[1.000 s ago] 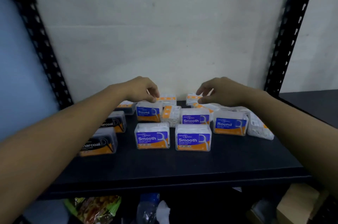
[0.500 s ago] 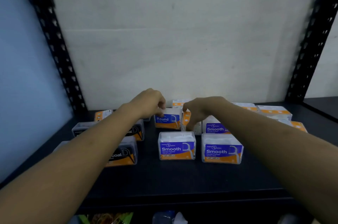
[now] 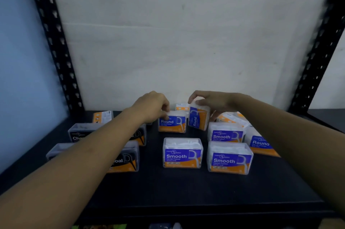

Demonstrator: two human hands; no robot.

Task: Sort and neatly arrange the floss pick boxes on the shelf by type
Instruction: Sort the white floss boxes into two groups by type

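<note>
Your right hand (image 3: 211, 102) pinches a light, rigid, slick tilted Round box (image 3: 198, 118) from above; just left, your left hand (image 3: 152, 106) grips an upright Round box (image 3: 172, 123) by its top edge.

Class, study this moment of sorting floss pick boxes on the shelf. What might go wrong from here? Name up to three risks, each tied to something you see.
1. The right hand grips a Round box turned on its side by its top only; it may slip and drop onto the shelf.
2. The right forearm passes just above another Round box and could knock it.
3. The left hand pinching the upright Round box might tip it backward.
</note>
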